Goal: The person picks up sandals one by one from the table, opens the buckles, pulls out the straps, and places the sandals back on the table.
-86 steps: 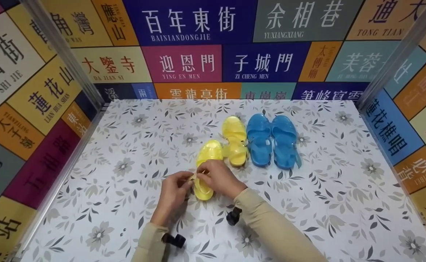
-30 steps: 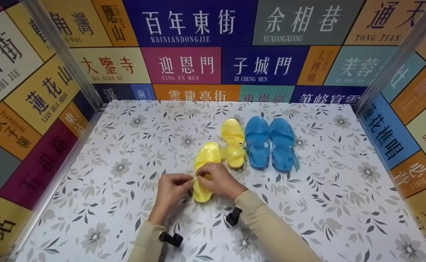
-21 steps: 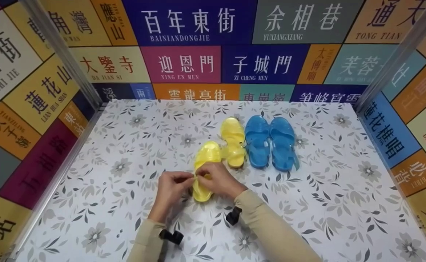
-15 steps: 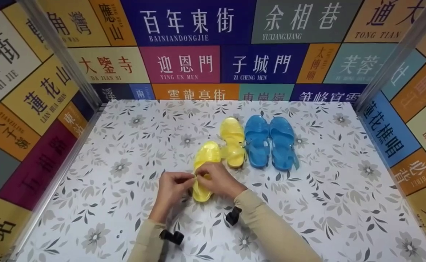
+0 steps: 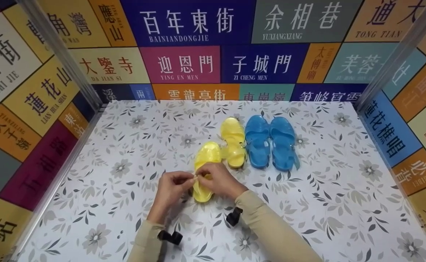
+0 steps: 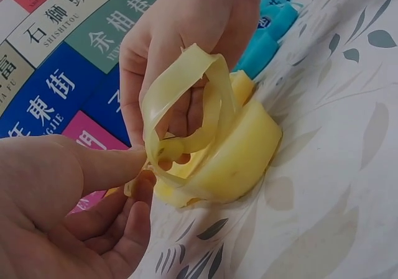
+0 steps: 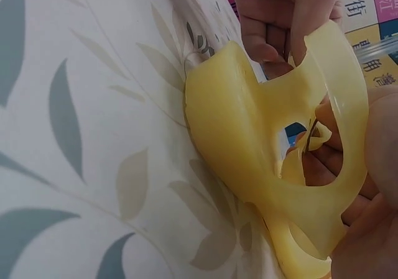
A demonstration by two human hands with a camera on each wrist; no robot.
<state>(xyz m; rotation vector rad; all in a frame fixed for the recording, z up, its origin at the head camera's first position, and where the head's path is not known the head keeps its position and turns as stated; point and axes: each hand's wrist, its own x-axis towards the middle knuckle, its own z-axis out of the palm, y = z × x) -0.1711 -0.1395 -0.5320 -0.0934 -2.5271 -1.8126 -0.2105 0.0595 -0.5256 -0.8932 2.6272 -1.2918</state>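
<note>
A yellow sandal (image 5: 208, 152) lies on the patterned surface with its toe away from me, both hands at its left side. My left hand (image 5: 172, 187) pinches the strap end between thumb and fingers. From the other side my right hand (image 5: 218, 179) covers the middle of the sandal and pinches the strap near its buckle. In the left wrist view the strap (image 6: 163, 99) arches up in a loop over the heel. The right wrist view shows the heel (image 7: 227, 120) on the cloth and a thin dark pin (image 7: 311, 135) by the fingers.
A second yellow sandal (image 5: 232, 131) stands just right of the first, beside two blue sandals (image 5: 258, 127) placed side by side. A floral cloth (image 5: 125, 203) covers the surface. Panels with printed signs (image 5: 189, 63) enclose the back and sides.
The camera view has shifted slightly since the earliest frame. Both hands stay at the strap, with only small finger movements; the sandals keep their places.
</note>
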